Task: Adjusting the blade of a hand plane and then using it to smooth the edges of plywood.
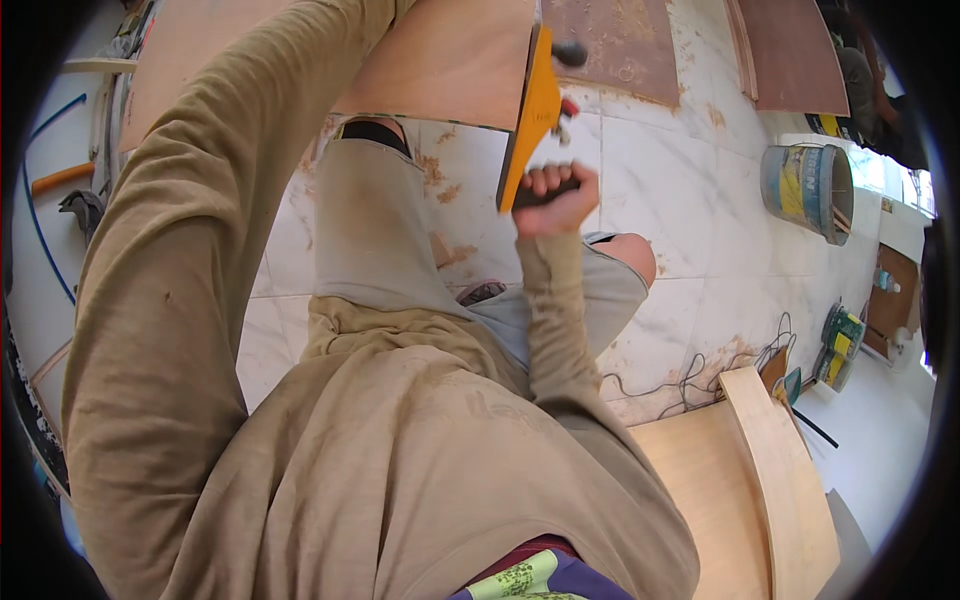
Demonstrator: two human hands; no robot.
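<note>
Yellow hand plane, rear handle clamped in the right hand's curled fingers; front knob bare. Dark sole faces the right edge of the wood panel, by its near corner; contact unclear. Left hand out of frame, grip unknown. Shavings on floor tiles. Step looks like edge planing; next stroke calls for sole flush along that edge.

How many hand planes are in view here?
1. The yellow hand plane is gripped in the right hand, at the right edge of a wooden board in the picture. Others may be hidden near the dark rim.
</note>
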